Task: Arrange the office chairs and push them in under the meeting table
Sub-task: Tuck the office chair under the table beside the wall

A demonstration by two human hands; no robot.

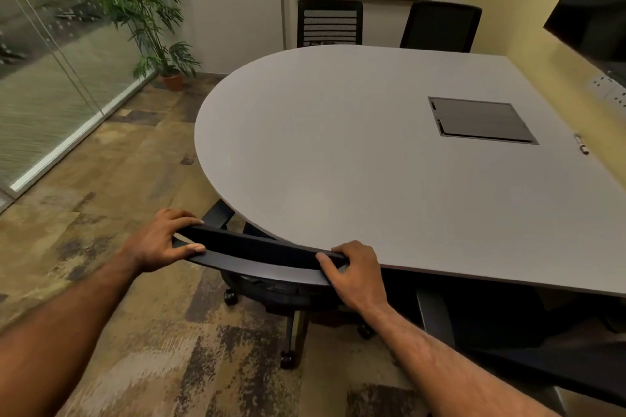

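At the lower centre of the frame, the left hand [162, 240] and right hand [355, 276] are both gripping the top edge of the near office chair [261, 254], whose backrest is sitting right against the rounded edge of the grey meeting table [338, 152]. Two more chairs [329, 23] are standing at the table's far side, near the top of the frame.

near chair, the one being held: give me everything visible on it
The near chair is a black office chair seen from behind and above. Its curved top rail looks like dark plastic, and the left hand and right hand each grip one end. The rail sits against the curved edge of the grey meeting table, with the seat mostly hidden underneath. One armrest pokes out at the left. Below, a star base with black casters rests on patterned carpet.
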